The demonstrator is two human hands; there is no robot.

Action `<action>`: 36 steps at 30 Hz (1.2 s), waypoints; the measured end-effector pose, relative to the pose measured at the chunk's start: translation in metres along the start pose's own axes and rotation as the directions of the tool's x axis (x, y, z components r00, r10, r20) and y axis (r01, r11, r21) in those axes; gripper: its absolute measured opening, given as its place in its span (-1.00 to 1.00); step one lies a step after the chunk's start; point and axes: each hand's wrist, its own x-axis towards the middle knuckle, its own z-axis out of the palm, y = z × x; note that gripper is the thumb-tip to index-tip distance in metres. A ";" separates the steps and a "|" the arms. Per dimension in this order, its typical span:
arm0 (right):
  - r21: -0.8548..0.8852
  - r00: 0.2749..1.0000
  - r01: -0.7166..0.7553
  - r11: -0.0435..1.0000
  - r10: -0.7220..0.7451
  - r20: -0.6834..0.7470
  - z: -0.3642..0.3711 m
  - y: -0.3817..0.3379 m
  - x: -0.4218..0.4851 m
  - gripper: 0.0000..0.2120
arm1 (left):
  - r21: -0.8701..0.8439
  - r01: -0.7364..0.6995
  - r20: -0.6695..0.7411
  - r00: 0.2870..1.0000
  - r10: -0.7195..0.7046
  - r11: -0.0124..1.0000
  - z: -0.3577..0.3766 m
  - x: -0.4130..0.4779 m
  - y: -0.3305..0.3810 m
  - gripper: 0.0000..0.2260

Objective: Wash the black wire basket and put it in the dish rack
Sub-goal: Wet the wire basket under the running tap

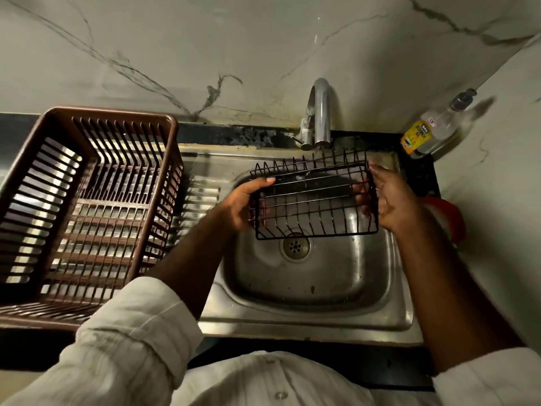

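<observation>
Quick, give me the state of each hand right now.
Left hand: grips the left end of the black wire basket.
Right hand: holds the right end of the same basket.

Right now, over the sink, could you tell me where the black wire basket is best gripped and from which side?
Take the black wire basket by its two short end walls, one hand from each side, as the left hand and right hand do. It is long and open-wired, so a grip through the end wires should balance it.

home kitchen | steel sink (307, 315) | tap (320, 112) | dish rack (164, 183) | dishwash bottle (433, 128)
</observation>
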 end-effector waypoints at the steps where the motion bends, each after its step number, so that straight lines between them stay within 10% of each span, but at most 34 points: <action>1: -0.031 0.999 -0.024 0.999 0.023 -0.027 0.003 0.001 0.002 -0.59 | 0.037 0.006 -0.010 1.000 -0.006 0.999 0.001 -0.003 0.001 -0.72; 4: -0.024 0.995 -0.021 0.999 0.018 -0.096 0.013 0.005 0.009 -0.66 | 0.105 -0.044 -0.075 0.996 0.052 0.994 0.010 -0.012 0.004 -0.76; 9: -0.076 0.990 -0.056 0.996 0.046 -0.130 0.021 0.016 0.018 -0.42 | 0.214 -0.198 -0.267 0.930 0.252 0.956 0.028 -0.012 0.005 -0.27; 15: -0.297 0.968 0.007 0.955 -0.080 -0.236 0.036 0.035 0.032 -0.40 | 0.480 -0.238 -0.368 0.819 0.440 0.845 0.050 -0.016 0.006 -0.70; 19: -0.699 0.856 0.195 0.688 -0.467 -0.221 0.066 0.042 0.022 -0.37 | 0.656 -0.139 -0.384 0.784 0.487 0.742 0.062 -0.018 0.005 -0.70; 23: -0.733 0.660 0.580 0.354 -0.731 0.170 0.098 0.050 0.015 -0.51 | 0.721 -0.103 -0.391 0.756 0.525 0.685 0.071 -0.017 0.005 -0.50; 28: -0.596 0.655 0.692 0.407 -0.702 0.281 0.105 0.028 0.006 -0.60 | 0.758 -0.076 -0.380 0.755 0.534 0.647 0.065 -0.023 0.020 -0.62; 36: -0.532 0.887 0.452 0.716 -0.423 0.185 0.116 0.008 0.006 -0.47 | 0.862 -0.045 -0.326 0.715 0.618 0.505 0.068 -0.031 0.022 -0.23</action>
